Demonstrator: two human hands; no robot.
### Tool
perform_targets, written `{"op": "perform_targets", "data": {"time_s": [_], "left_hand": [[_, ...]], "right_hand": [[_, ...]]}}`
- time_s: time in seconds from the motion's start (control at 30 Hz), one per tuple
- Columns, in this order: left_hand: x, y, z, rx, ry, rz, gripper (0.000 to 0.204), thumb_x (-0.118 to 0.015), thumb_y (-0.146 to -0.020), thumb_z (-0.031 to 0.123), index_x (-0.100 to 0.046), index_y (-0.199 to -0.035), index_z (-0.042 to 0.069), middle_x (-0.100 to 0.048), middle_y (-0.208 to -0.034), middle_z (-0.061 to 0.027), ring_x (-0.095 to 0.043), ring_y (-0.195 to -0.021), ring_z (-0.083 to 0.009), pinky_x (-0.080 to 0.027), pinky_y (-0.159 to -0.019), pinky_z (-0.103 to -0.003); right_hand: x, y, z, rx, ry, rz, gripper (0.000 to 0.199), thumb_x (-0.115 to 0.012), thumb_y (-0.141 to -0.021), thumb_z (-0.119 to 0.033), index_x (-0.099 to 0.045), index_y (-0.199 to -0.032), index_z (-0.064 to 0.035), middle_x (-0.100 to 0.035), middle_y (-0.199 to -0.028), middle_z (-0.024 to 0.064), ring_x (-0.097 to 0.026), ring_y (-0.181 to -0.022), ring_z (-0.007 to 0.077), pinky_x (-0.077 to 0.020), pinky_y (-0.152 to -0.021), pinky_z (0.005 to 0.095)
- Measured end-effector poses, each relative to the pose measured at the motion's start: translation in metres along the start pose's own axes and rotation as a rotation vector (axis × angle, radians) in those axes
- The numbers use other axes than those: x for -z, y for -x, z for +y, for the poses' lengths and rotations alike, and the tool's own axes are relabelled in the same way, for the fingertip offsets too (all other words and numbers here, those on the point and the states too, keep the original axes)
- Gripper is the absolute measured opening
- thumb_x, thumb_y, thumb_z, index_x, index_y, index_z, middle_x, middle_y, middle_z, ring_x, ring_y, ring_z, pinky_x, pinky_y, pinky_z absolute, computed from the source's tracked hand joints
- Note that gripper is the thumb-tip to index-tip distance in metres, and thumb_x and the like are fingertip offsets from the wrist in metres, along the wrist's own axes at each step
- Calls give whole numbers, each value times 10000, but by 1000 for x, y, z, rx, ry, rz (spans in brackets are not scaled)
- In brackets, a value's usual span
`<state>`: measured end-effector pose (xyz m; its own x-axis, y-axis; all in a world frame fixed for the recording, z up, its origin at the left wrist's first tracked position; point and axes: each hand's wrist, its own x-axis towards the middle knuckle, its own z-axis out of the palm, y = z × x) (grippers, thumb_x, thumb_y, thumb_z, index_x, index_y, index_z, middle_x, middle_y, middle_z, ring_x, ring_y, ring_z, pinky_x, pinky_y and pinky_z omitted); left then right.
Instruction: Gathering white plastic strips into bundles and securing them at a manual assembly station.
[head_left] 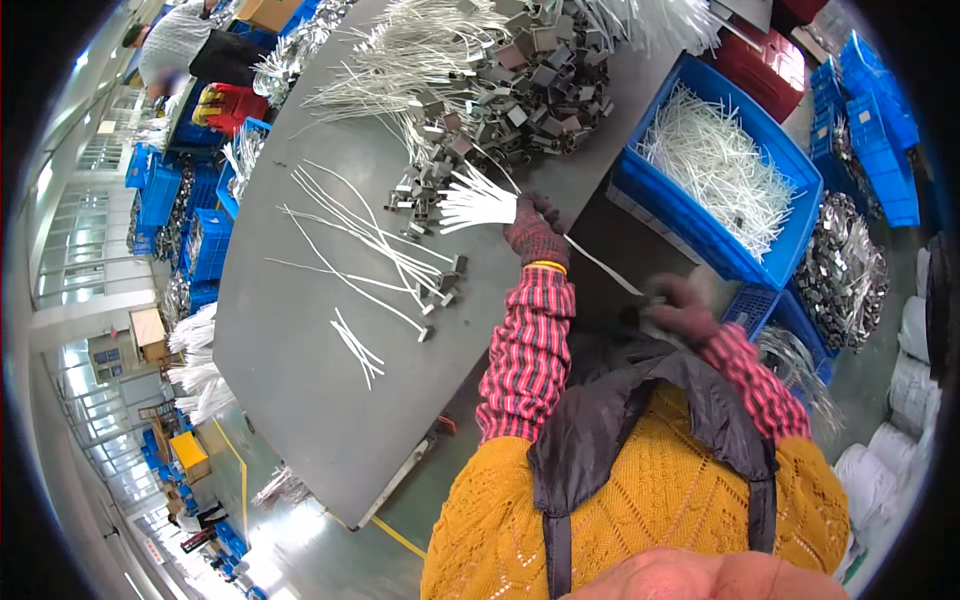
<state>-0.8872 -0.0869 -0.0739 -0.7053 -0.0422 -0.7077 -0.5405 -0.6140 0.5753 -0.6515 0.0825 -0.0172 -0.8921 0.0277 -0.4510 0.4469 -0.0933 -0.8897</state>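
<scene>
My left hand (pixel 535 232), in a dark knit glove, is closed on a bundle of white plastic strips (pixel 477 200) that fans out to the left over the grey table (pixel 290 350). My right hand (pixel 680 308), also gloved, sits near my body and pinches one end of a single white strip (pixel 603 267) that runs up toward the left hand. A heap of small grey metal clips (pixel 520 90) lies just beyond the left hand. Finished strips with a clip on the end (pixel 370 245) lie spread on the table to the left.
A blue crate of white strips (pixel 715 165) stands at the table's right edge, with a red crate (pixel 765 60) behind it. More blue crates (pixel 870 120) and bags of metal parts (pixel 845 270) fill the floor at right. Another person (pixel 185 45) works at the far left.
</scene>
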Motion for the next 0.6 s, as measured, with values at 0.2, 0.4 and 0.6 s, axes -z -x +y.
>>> {"op": "perform_targets", "data": {"time_s": [0.2,0.4,0.6], "left_hand": [[-14,24,-23,-43,137,-129,153,-640,-877,165,-621,-939,27,-653,-789,-90,-663,-661,-241,-557,-577,-343],[5,47,-2,-210,152,-151,258,-669,-912,265,-624,-995,25,-669,-915,-119,-689,-789,-281,-601,-711,-401],[32,37,32,-333,155,-64,267,-633,-931,275,-607,-1012,22,-660,-922,-128,-683,-799,-301,-592,-711,-420]], "right_hand": [[188,167,147,-325,471,619,296,-629,-762,-84,-635,-1057,-58,-670,-942,89,-627,-815,188,-517,-705,323],[244,232,191,-434,228,712,341,-719,-698,-45,-650,-1028,-98,-686,-962,45,-636,-841,182,-540,-670,339],[256,219,219,-406,293,699,339,-708,-698,-62,-646,-1028,-104,-650,-902,24,-599,-735,153,-500,-607,316]]}}
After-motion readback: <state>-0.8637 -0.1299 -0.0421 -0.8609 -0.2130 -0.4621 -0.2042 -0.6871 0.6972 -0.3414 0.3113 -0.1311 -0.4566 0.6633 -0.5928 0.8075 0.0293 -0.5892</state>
